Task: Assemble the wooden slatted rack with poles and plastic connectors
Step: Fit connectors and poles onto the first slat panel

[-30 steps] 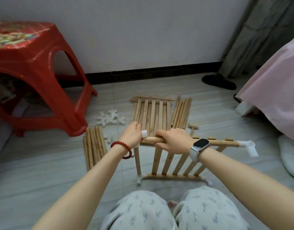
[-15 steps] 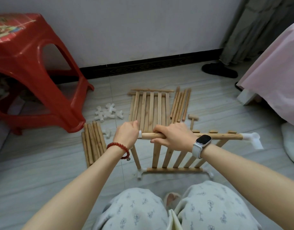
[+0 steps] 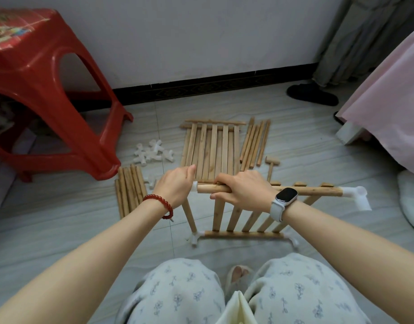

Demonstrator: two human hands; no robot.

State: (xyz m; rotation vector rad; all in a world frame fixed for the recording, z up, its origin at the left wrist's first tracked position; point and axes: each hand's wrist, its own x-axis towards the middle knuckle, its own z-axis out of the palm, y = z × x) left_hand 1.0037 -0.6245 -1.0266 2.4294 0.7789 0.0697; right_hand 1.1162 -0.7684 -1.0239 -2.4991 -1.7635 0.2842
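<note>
My right hand (image 3: 244,191) grips the round wooden top pole (image 3: 313,191) steady so my left hand (image 3: 175,187), curled over the white plastic corner connector (image 3: 194,186), can push it on.

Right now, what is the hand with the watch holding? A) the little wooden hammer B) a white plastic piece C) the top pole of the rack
C: the right hand, the one wearing the watch, has its fingers curled round the top pole; the hammer lies on the floor.
</note>
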